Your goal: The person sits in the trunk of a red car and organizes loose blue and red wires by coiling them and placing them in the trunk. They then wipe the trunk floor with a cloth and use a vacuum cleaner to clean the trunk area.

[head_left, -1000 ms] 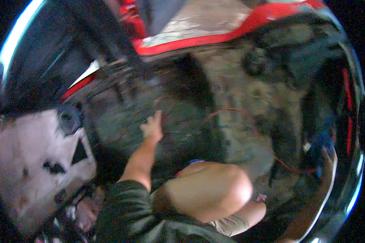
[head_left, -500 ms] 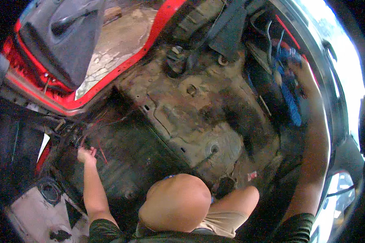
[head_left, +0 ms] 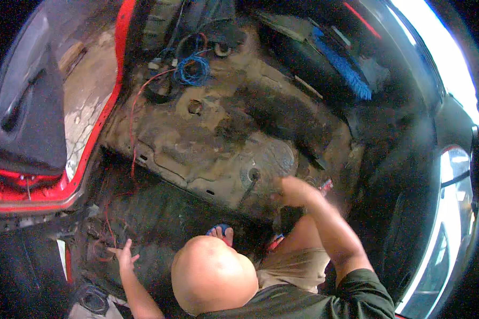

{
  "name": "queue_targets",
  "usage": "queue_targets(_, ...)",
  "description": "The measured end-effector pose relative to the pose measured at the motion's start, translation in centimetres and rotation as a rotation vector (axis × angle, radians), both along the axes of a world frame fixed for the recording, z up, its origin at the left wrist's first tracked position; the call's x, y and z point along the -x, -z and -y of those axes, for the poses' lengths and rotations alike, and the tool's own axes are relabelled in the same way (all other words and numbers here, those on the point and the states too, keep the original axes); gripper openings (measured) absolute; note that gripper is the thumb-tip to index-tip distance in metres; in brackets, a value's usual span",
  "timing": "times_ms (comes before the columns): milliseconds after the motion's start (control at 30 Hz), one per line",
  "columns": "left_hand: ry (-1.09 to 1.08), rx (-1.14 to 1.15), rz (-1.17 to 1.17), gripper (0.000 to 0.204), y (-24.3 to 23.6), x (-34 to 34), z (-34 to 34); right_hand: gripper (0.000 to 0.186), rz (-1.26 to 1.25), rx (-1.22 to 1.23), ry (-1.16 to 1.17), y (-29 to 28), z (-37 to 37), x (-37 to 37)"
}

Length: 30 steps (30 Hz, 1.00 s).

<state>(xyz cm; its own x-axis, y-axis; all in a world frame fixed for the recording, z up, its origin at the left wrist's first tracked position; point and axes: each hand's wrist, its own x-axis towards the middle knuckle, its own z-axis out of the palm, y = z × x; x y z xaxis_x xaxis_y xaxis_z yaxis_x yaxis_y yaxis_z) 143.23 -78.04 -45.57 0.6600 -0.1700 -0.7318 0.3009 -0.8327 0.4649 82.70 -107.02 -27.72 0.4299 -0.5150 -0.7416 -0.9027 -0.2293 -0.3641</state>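
My left hand (head_left: 124,256) is at the lower left, its fingers spread beside a thin red wire (head_left: 133,127). The wire runs up over the bare metal floor to a coil of blue wire (head_left: 192,70), which lies near the black seat-belt parts. My right hand (head_left: 292,191) hovers above the right part of the metal floor (head_left: 218,138), close to a round metal plate (head_left: 254,174) with a hole. Motion smears its fingers, so what they do is unclear. Nearest to that hand is a small red and white object (head_left: 325,186).
The red door frame (head_left: 123,48) and the open door with its dark panel (head_left: 24,106) stand at the left. A blue fluffy duster (head_left: 343,64) lies at the far right. My bent knee (head_left: 213,271) is low in the middle. A speaker (head_left: 93,299) sits at lower left.
My right hand has come from the blue things at the far right back toward my knees. My left hand's fingers have spread. The blue coil now shows on the floor; the whole view has shifted.
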Motion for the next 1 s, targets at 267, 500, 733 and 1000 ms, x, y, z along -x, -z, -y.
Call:
queue_targets(267, 1.167, -0.008, 0.663, 0.068, -21.4, 11.6, 17.0, 0.032, 0.232, 0.037, 0.193, 5.2, -6.8, -2.5)
queue_targets(500, 1.143, 1.745, 0.150, 0.028, -39.3, 29.0, 25.1, 0.033, 0.224, 0.097, 0.257, 6.6, -5.5, -0.5)
queue_targets(733, 1.294, 1.999, -0.530, 0.027, -43.0, 36.6, 23.2, 0.038, 0.228, 0.097, 0.302, 6.8, -4.6, 0.4)
queue_targets(1000, 1.254, 1.996, -0.820, 0.026, -40.3, 39.7, 23.3, 0.033, 0.148, 0.197, 0.475, 6.3, -6.7, 5.9)
